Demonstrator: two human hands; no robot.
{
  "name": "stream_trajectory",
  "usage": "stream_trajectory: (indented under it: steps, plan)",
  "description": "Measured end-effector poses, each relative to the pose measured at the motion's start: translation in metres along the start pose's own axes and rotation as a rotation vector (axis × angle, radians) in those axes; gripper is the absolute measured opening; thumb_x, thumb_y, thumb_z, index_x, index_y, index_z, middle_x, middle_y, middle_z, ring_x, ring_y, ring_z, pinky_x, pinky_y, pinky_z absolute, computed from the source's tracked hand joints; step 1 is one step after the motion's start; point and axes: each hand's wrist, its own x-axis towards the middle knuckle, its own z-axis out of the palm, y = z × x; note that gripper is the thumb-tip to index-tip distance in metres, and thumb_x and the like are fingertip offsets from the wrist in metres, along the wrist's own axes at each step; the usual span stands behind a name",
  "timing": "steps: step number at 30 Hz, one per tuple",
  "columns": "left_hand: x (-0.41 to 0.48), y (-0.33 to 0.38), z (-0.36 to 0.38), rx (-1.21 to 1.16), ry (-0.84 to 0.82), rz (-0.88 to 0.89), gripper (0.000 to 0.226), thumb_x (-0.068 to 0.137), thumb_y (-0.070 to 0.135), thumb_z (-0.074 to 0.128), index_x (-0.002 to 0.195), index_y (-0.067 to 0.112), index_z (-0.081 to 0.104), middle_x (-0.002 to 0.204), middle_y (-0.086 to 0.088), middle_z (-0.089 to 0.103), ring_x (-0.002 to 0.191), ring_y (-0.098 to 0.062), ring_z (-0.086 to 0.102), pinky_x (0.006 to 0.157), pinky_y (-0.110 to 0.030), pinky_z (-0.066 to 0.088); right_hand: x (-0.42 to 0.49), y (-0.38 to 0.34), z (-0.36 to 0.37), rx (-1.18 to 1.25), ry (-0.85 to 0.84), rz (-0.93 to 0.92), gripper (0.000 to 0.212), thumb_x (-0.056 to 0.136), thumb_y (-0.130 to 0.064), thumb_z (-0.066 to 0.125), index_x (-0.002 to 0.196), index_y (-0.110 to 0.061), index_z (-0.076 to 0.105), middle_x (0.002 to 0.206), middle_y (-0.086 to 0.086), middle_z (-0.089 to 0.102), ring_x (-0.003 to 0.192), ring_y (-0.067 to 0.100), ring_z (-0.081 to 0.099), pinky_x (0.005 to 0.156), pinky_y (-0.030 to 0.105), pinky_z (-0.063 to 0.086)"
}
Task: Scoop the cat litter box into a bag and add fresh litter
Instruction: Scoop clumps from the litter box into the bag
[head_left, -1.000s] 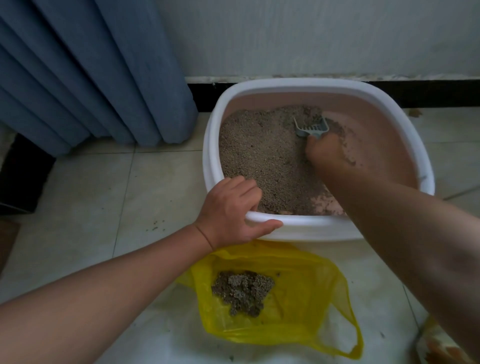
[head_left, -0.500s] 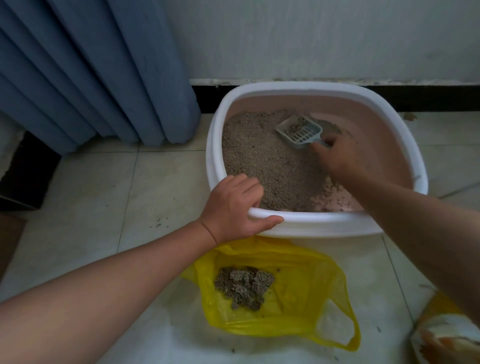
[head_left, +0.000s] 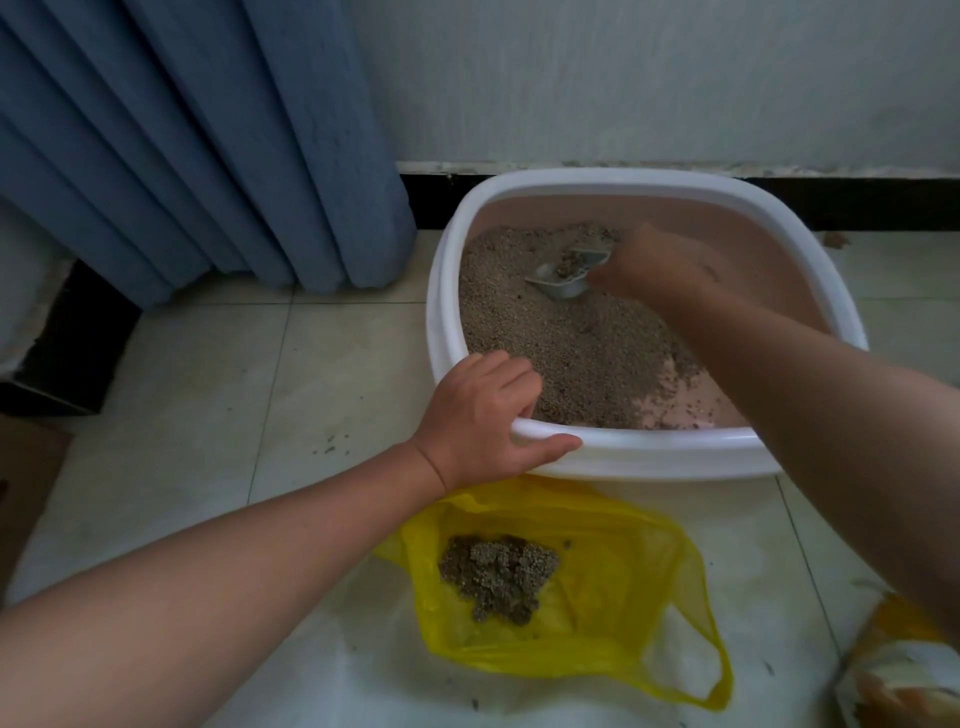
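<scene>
A white litter box (head_left: 649, 457) with a pink inside stands on the floor against the wall, holding grey-brown litter (head_left: 571, 343) heaped to its left side. My right hand (head_left: 660, 270) grips the handle of a grey slotted scoop (head_left: 569, 275), which is lifted just above the litter with a few clumps in it. My left hand (head_left: 483, 421) grips the box's near rim, fingers inside and thumb along the outside. A yellow plastic bag (head_left: 618, 613) lies open on the floor in front of the box, with a pile of dark clumps (head_left: 498, 577) in it.
A blue curtain (head_left: 208, 145) hangs to the floor at the left of the box. A printed bag (head_left: 904, 675) shows at the bottom right corner. Loose litter grains (head_left: 330, 447) lie on the pale tiles left of the box. A dark object (head_left: 57, 353) stands at the far left.
My right hand has raised the scoop out of the litter and turned it sideways, clumps now in it. My left hand keeps its hold on the rim.
</scene>
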Motion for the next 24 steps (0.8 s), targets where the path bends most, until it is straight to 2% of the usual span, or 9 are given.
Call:
stream_trajectory:
  steps: [4, 10, 13, 17, 18, 20, 24]
  plan:
    - [-0.001, -0.001, 0.001, 0.004, 0.004, 0.007, 0.055, 0.083, 0.061, 0.07, 0.066, 0.016, 0.042, 0.07, 0.004, 0.038, 0.066, -0.016, 0.034, 0.06, -0.034, 0.03, 0.019, -0.015, 0.023, 0.081, 0.014, 0.022, 0.026, 0.088, -0.029, 0.068, 0.094, -0.005, 0.06, 0.074, 0.006, 0.057, 0.072, 0.023, 0.06, 0.059, 0.032, 0.047]
    - [0.0, -0.002, 0.004, 0.011, 0.05, 0.023, 0.055, 0.083, 0.06, 0.07, 0.066, 0.016, 0.041, 0.069, 0.001, 0.039, 0.064, -0.019, 0.036, 0.058, -0.036, 0.031, 0.017, -0.028, 0.05, 0.14, 0.096, 0.054, 0.018, 0.095, -0.027, 0.058, 0.094, -0.01, 0.052, 0.089, 0.008, 0.057, 0.08, 0.026, 0.055, 0.065, 0.034, 0.042]
    - [-0.001, -0.002, 0.005, 0.015, 0.053, 0.024, 0.055, 0.083, 0.061, 0.069, 0.066, 0.016, 0.042, 0.069, 0.001, 0.04, 0.065, -0.018, 0.036, 0.059, -0.035, 0.03, 0.015, -0.03, 0.071, 0.221, 0.05, 0.063, 0.025, 0.098, -0.03, 0.051, 0.098, -0.007, 0.058, 0.092, 0.01, 0.06, 0.081, 0.027, 0.058, 0.066, 0.033, 0.044]
    - [-0.002, -0.003, 0.005, 0.031, 0.046, 0.026, 0.056, 0.084, 0.062, 0.068, 0.067, 0.015, 0.044, 0.069, -0.001, 0.042, 0.066, -0.02, 0.037, 0.06, -0.035, 0.03, 0.019, -0.043, 0.09, 0.483, -0.026, 0.097, 0.037, 0.101, -0.033, 0.048, 0.115, -0.001, 0.058, 0.099, 0.013, 0.058, 0.087, 0.026, 0.056, 0.068, 0.031, 0.042]
    - [-0.002, -0.003, 0.006, 0.033, 0.044, 0.025, 0.055, 0.084, 0.062, 0.068, 0.067, 0.015, 0.044, 0.069, -0.001, 0.042, 0.066, -0.02, 0.038, 0.06, -0.036, 0.03, 0.02, -0.044, 0.093, 0.527, -0.015, 0.11, 0.036, 0.101, -0.033, 0.048, 0.114, -0.001, 0.059, 0.099, 0.014, 0.057, 0.085, 0.026, 0.054, 0.066, 0.03, 0.039]
    - [-0.002, -0.003, 0.006, 0.032, 0.044, 0.025, 0.055, 0.084, 0.062, 0.068, 0.067, 0.015, 0.044, 0.069, -0.002, 0.043, 0.066, -0.021, 0.038, 0.06, -0.036, 0.031, 0.021, -0.042, 0.099, 0.571, 0.025, 0.114, 0.027, 0.101, -0.033, 0.048, 0.1, -0.008, 0.057, 0.093, 0.014, 0.055, 0.082, 0.023, 0.051, 0.062, 0.029, 0.034]
    - [-0.001, -0.003, 0.005, 0.039, 0.057, 0.037, 0.054, 0.084, 0.061, 0.068, 0.067, 0.015, 0.045, 0.069, -0.002, 0.044, 0.065, -0.021, 0.039, 0.061, -0.035, 0.029, 0.019, -0.031, 0.101, 0.601, 0.114, 0.067, 0.025, 0.1, -0.034, 0.049, 0.088, -0.012, 0.053, 0.087, 0.01, 0.056, 0.08, 0.024, 0.053, 0.066, 0.03, 0.034]
